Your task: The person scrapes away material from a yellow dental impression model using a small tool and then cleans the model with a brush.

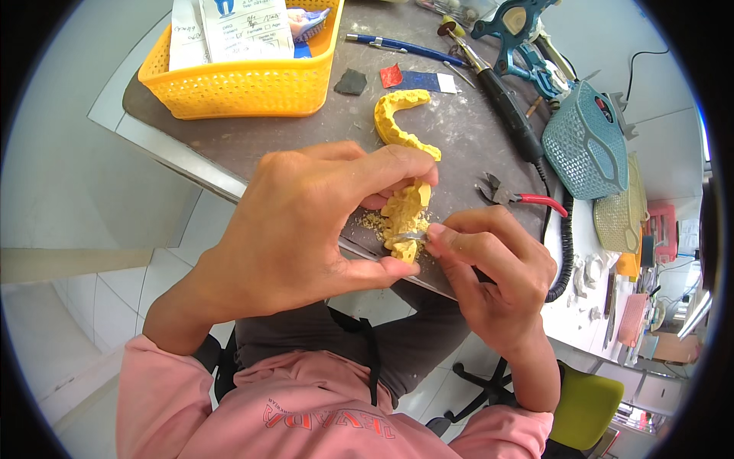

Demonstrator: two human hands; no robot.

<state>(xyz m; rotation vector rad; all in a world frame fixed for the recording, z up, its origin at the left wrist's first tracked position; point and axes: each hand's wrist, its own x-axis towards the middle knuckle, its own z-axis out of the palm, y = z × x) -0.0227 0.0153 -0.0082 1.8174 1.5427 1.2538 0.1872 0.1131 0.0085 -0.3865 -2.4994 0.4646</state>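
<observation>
My left hand grips a yellow plaster dental cast between thumb and fingers, over the table's front edge. A thin metal blade is pinched in my right hand, and it touches the cast near its lower end. Part of the blade is hidden by my fingers. Yellow crumbs lie around the cast. Just beyond my left hand, a second, horseshoe-shaped yellow dental cast rests on the table.
Behind stands a yellow basket with papers. Red-handled cutting pliers, a black handpiece with a coiled cord, a blue pen and coloured paper pieces lie nearby. At right are a blue-green basket and a blue articulator.
</observation>
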